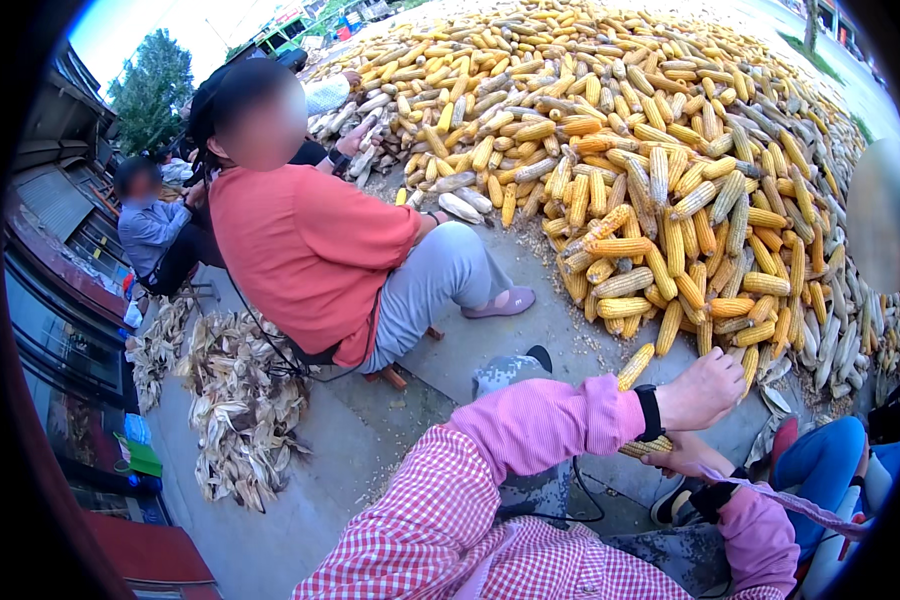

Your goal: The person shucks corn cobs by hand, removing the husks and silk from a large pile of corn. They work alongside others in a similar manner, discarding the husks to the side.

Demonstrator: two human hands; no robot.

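Note:
My left hand (703,390), with a black band at the wrist, is curled at the near edge of a heap of husked yellow corn cobs (630,191). One corn cob (751,364) shows just beyond its fingertips; whether those fingers grip it is hidden. Below it, my right hand (686,454) holds another corn cob (647,448), partly covered by my left forearm. A loose cob (635,366) lies beside my left wrist, on the concrete at the heap's edge.
A person in a red top (307,255) sits on a low stool to the left. Dry husks (244,405) lie piled behind that person. Another person's blue-trousered leg (821,457) is close on my right. A black cable (592,487) loops near my knees.

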